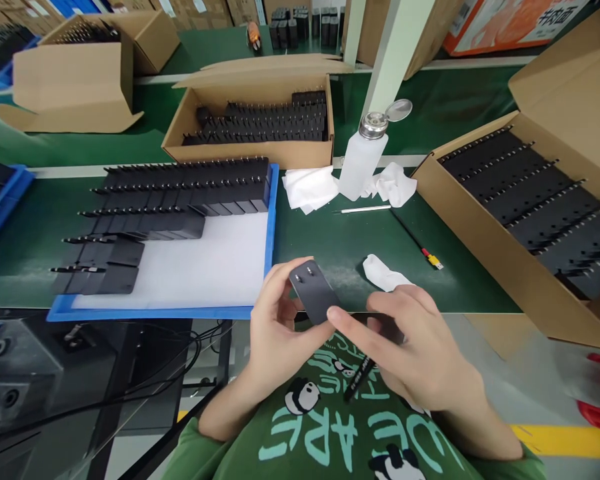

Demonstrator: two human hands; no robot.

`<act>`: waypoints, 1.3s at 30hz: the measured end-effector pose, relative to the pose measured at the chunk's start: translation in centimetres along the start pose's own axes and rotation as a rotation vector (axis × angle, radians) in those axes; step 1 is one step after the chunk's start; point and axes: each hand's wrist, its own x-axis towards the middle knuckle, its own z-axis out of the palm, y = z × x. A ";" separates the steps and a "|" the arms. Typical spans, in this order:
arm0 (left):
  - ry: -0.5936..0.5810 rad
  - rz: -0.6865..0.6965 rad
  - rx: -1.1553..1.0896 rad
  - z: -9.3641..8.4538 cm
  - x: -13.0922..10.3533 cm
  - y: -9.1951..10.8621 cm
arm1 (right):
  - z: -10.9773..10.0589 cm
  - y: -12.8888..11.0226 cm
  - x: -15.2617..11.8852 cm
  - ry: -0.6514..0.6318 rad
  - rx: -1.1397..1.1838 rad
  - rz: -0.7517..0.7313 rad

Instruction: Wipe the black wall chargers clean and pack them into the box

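My left hand (280, 333) grips a black plug adapter (314, 293) with two metal pins, its flat pin face turned up. The index fingertip of my right hand (420, 353) touches the adapter's near edge. A black marker pen (359, 380) sticks out below that hand, its other part hidden by the curled fingers. To the left, rows of similar adapters (175, 193) stand in a blue-rimmed tray (273, 227) with a white bottom. A crumpled white wipe (384, 273) lies just beyond my right hand.
A white pump bottle (363, 160) with its lid up stands among tissues (310, 187). Near it lie a thin white stick (365, 209) and a black cable with a yellow USB plug (433, 260). Open cartons of adapters (255, 155) (480, 260) stand behind and at right.
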 end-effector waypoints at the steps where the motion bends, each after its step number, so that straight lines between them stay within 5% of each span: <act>1: 0.002 -0.007 -0.008 0.0 0.0 0.0 | 0.0 0.2 0.0 -0.002 -0.019 0.015; 5: -0.023 -0.033 -0.033 -0.2 -0.2 0.1 | 1.3 2.6 0.2 0.007 -0.119 0.200; 10: -0.032 -0.036 -0.062 -0.4 -0.3 0.5 | 5.7 6.5 0.6 -0.323 -0.162 0.346; 13: -0.030 -0.032 -0.055 -0.6 -0.3 0.6 | 7.3 6.8 0.9 -0.371 -0.104 0.338; 19: -0.069 0.053 -0.019 -1.2 -0.4 0.4 | 4.0 2.9 1.5 0.022 0.399 0.221; 24: -0.171 0.154 -0.024 -1.5 -0.6 0.1 | 2.7 0.7 1.4 0.089 0.585 0.038; 32: -0.216 0.128 0.014 -0.8 -0.4 0.4 | 2.0 -1.0 1.6 0.134 0.252 -0.080; 39: -0.094 0.300 0.282 -0.5 -0.7 0.0 | 1.5 -2.6 1.9 0.084 -0.066 -0.017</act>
